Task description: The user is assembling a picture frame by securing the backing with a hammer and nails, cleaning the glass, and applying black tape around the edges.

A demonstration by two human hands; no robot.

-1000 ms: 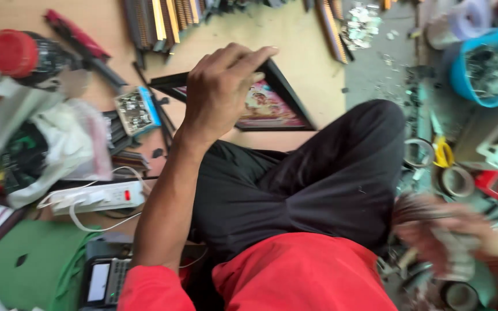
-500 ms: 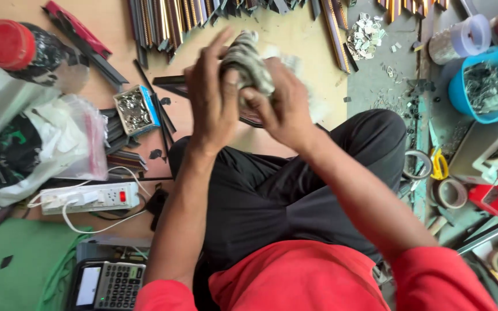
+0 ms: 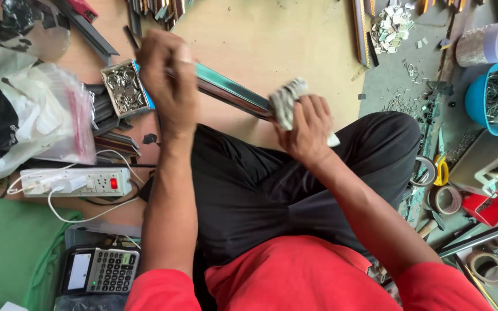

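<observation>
While the left hand (image 3: 168, 86) is clenched round one end of a shiny metal strip (image 3: 231, 92), the right hand (image 3: 306, 126) grips a crumpled grey rag (image 3: 286, 101) pressed on the strip's other end, above the lap. Just left of the left hand sits a small tin of metal bits (image 3: 123, 87). Further left: white power strip (image 3: 76, 183), plastic bags (image 3: 36, 121), calculator (image 3: 102, 269). Right: blue tub (image 3: 479, 103), tape rolls (image 3: 445, 198).

The person wears a red short-sleeved shirt, its sleeves ending above the elbows; loose black trousers cover the legs; both forearms and hands are bare, without gloves or watch.
</observation>
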